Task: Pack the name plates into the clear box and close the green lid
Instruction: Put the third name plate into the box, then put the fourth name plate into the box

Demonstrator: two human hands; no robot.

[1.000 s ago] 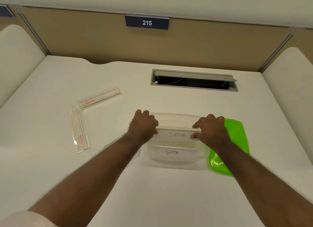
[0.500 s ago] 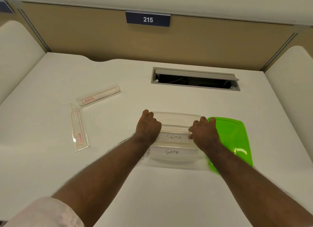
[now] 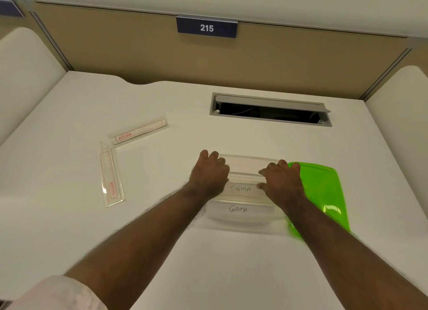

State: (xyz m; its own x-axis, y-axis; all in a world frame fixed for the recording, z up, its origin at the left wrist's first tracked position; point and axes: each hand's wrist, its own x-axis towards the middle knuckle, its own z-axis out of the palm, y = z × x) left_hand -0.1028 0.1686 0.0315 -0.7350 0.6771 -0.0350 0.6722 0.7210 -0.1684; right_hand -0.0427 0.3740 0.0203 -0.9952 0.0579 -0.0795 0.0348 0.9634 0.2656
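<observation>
Two hands are curled over the ends of one clear name plate lettered SIGMA: the left hand at its left end, the right hand at its right, fingers bent and closed on it. Its long axis is laid left to right inside the clear plastic box, behind a plate lettered GAMA. A flat green lid is seen just right of the box, touching it, nearer the right hand. Well to the left, two clear red-printed name plates are left unpacked on the white desk, nearer the left hand.
</observation>
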